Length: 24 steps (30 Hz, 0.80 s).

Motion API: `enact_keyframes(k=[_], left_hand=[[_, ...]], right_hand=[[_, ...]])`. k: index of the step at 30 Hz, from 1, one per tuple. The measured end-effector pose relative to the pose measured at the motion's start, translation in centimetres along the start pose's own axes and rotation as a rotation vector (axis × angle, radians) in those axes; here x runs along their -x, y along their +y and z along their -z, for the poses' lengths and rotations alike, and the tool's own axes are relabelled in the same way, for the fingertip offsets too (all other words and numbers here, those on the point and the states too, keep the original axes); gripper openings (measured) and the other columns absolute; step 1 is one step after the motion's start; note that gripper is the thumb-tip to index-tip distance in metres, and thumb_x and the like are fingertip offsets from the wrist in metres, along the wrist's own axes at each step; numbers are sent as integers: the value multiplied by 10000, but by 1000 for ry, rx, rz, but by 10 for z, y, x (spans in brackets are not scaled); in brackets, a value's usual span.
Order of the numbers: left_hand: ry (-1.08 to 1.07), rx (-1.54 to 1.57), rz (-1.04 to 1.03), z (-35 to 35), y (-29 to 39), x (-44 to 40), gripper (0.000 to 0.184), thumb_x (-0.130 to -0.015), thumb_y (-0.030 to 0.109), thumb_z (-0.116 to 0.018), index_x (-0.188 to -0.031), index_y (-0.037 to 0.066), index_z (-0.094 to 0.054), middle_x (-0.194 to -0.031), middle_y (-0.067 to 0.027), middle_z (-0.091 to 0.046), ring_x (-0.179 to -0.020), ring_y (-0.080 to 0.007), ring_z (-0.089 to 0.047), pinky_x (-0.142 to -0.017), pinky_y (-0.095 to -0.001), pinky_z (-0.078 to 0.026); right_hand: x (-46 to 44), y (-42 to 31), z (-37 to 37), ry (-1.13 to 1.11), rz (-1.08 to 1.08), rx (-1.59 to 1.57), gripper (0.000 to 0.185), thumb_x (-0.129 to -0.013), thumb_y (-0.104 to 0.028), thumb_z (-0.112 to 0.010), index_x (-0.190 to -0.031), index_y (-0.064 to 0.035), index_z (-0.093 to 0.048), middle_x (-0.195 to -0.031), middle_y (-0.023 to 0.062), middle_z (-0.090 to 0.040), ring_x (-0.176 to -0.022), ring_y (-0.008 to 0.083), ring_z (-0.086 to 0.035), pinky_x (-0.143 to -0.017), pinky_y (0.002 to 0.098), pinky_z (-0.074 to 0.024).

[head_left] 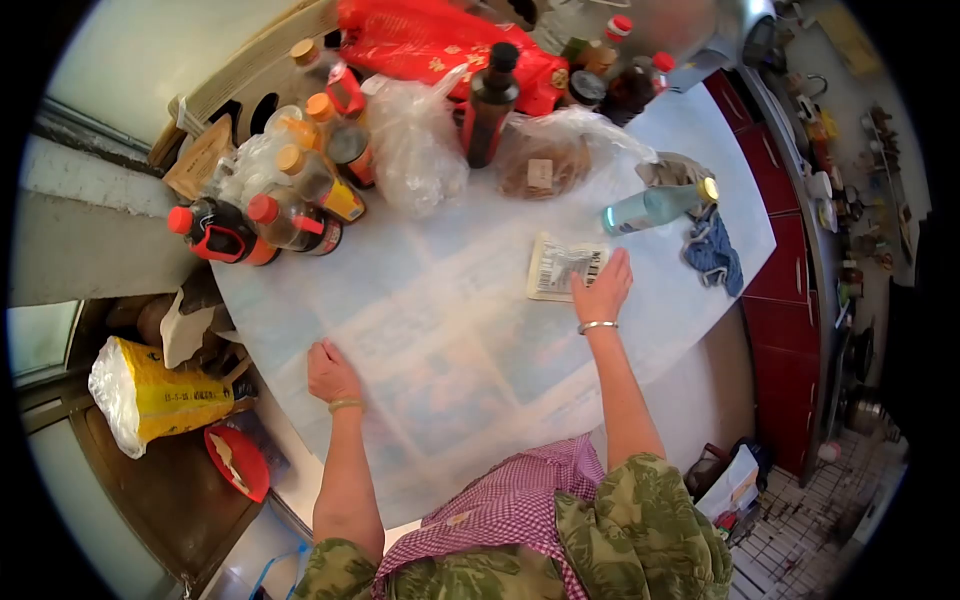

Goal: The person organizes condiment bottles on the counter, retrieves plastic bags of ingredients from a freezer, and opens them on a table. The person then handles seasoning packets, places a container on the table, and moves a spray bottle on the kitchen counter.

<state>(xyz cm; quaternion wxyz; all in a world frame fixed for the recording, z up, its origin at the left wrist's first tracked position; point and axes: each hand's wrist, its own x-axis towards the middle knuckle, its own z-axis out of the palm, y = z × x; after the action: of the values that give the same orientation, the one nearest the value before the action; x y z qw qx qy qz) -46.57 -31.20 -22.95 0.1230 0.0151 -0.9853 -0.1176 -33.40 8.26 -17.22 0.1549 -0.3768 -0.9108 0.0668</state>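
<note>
My right hand (603, 290) is at the lower right corner of a flat, pale packet (552, 268) with printed labels, its thumb and fingers closed on the packet's edge. The packet lies on the table's whitish cover (430, 300). My left hand (332, 374) rests on the left part of the cover with its fingers curled in, and nothing shows in it. Up and to the right of the packet, a pale blue-green bottle with a yellow cap (655, 208) lies on its side.
Several sauce bottles (310, 220) stand at the back left. Clear plastic bags (415, 150), a dark bottle (490, 110) and a red bag (430, 40) line the back. A blue cloth (712, 250) lies by the right edge. Red cabinets (780, 260) stand beyond.
</note>
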Motion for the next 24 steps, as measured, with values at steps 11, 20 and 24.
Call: enact_keyframes(k=[11, 20, 24], left_hand=[[29, 56, -26, 0, -5, 11, 298, -988, 332, -465, -824, 101, -558, -814, -93, -619, -744, -339, -595, -621, -466, -458], [-343, 168, -76, 14, -33, -9, 314, -942, 366, -542, -903, 55, -551, -861, -147, -622, -807, -362, -585, -717, -454, -461], [-364, 325, -71, 41, -10, 17, 431, -838, 312, -699, -1120, 24, -546, -1054, -183, -597, -948, -347, -579, -807, -420, -476]], right_hand=[[9, 45, -39, 47, -415, -136, 750, -623, -241, -833, -1300, -136, -528, -1136, 94, -585, -1125, 298, -507, -958, 422, -430], [23, 42, -38, -329, -229, -283, 430, -687, -284, -773, -1013, -44, -630, -982, 119, -664, -953, 318, -610, -826, 417, -494], [93, 52, -32, -289, -356, -548, 354, -740, -276, -759, -928, -6, -628, -820, 133, -667, -779, 285, -652, -718, 383, -521]])
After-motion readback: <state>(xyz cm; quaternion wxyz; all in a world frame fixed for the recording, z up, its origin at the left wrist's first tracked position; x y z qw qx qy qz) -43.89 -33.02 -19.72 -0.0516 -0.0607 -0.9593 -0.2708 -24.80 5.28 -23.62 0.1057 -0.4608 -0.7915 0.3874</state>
